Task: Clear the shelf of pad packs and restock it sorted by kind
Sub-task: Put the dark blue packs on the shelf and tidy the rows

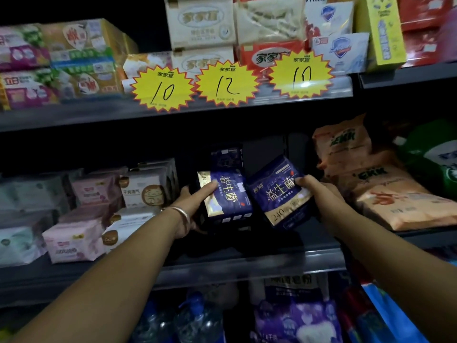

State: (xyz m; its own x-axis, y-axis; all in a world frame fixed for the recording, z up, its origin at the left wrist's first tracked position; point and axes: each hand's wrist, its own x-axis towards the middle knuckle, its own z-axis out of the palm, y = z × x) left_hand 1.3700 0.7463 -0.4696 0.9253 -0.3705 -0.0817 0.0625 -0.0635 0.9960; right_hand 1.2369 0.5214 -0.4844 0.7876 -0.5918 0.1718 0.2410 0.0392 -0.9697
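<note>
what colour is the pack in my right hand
Dark navy blue pack with a gold bottom band; head view.

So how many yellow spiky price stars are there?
3, in a row on the upper shelf edge: the left star says 10, the middle star 12, the right star 10.

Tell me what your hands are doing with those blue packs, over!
Left hand grips one dark blue pack. Right hand grips another blue pack, tilted. Both at the middle shelf. Orange bags close on the right.

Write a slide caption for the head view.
Both hands, left and right, each grip a navy pad pack.
</note>
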